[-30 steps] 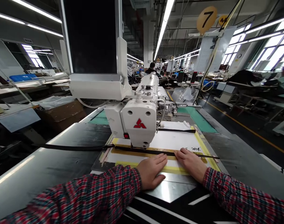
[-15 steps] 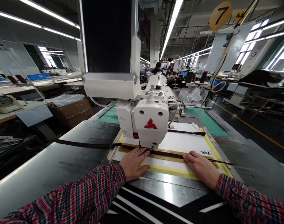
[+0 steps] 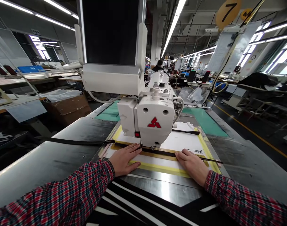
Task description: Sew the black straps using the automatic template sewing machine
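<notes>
A white sewing machine head (image 3: pixel 154 124) with a red logo stands over a white template (image 3: pixel 181 142) edged in yellow tape. A black strap (image 3: pixel 82 142) runs from the left under the machine and along the template's front slot. My left hand (image 3: pixel 123 158) lies flat and open on the template, fingertips at the strap just left of the needle. My right hand (image 3: pixel 191 163) lies flat on the template's right part, fingers stretched toward the strap. Both sleeves are red plaid.
A dark screen (image 3: pixel 110 31) is mounted above the machine. The grey metal table (image 3: pixel 51 160) stretches left and right. A cardboard box (image 3: pixel 68 108) sits at the left. Green mats (image 3: pixel 204 121) lie behind. Other workstations and a person fill the hall beyond.
My left hand has slid left along the strap, from beside my right hand to just left of the needle. My right hand has stayed on the template's right part.
</notes>
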`<state>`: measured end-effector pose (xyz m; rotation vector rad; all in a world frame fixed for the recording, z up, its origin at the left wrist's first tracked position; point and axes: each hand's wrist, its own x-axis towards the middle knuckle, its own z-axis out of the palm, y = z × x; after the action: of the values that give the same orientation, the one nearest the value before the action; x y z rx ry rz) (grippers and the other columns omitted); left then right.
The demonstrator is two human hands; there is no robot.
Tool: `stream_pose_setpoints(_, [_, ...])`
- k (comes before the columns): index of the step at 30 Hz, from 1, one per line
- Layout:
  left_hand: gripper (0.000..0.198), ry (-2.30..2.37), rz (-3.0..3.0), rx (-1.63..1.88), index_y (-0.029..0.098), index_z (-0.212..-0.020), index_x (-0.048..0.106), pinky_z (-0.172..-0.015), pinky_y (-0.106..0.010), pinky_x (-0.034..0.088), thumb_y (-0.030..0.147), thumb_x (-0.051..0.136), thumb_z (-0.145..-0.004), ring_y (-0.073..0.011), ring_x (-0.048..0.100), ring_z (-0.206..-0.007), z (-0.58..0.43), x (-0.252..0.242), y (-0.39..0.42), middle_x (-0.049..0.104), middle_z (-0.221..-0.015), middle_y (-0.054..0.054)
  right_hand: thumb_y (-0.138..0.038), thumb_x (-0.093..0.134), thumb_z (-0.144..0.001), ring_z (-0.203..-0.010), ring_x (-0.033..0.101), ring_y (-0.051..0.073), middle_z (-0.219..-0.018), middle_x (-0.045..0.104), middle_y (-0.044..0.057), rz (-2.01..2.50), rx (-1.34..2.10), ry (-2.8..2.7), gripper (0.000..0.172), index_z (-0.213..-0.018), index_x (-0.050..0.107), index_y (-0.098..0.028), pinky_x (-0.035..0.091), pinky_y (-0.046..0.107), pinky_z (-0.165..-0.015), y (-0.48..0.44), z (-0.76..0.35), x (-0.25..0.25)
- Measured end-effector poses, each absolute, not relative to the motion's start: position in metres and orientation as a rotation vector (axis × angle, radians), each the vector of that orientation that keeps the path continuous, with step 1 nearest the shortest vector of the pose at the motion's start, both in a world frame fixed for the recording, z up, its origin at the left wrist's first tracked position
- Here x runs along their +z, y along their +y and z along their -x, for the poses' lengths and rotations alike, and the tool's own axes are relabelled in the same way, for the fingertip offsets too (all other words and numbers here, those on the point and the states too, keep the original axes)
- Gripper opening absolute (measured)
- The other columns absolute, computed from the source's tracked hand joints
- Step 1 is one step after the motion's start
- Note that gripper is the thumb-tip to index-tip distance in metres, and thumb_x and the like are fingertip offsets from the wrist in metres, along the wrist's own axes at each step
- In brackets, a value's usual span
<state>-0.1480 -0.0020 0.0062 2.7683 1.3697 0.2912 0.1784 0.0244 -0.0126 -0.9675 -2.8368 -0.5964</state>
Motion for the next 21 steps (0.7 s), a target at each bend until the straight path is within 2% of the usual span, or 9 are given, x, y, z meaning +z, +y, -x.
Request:
stream_pose_setpoints(4, [0.051,1.325,-2.786,0.297,0.017,-0.133,0.040,-0.106,-0.036,0.030,0.042,0.043,-0.089,-0.0217,0.028,-0.130,0.162,0.004,0.001,0.033,-0.140,-0.007,-0.004,0.047,-0.084,-0.081,0.043,0.022,-0.095,0.048,0.010,0.968,-0.557,-2.855,0.016,-0.094,0.059,-0.008,0.048,0.038,-0.072,0.026,-0.168,-0.012])
stream_pose_setpoints(12, [0.046,1.358,-2.768,0.267,0.018,-0.132,0.041,-0.107,-0.034,0.030,0.039,0.041,-0.091,-0.0197,0.030,-0.129,0.181,0.007,0.001,0.034,-0.140,-0.005,-0.009,0.053,-0.085,-0.081,0.041,0.022,-0.096,0.050,0.008,1.017,-0.496,-2.877,0.007,-0.086,0.060,-0.010,0.044,0.036,-0.067,0.025,-0.144,-0.005])
stream_pose_setpoints(21, [0.042,1.372,-2.767,0.260,0.020,-0.132,0.041,-0.106,-0.033,0.030,0.034,0.037,-0.092,-0.0192,0.030,-0.129,0.205,0.011,0.001,0.032,-0.141,-0.002,-0.009,0.045,-0.090,-0.082,0.041,0.022,-0.098,0.051,0.009,1.037,-0.503,-2.863,0.014,-0.090,0.059,-0.011,0.039,0.036,-0.067,0.025,-0.121,-0.004])
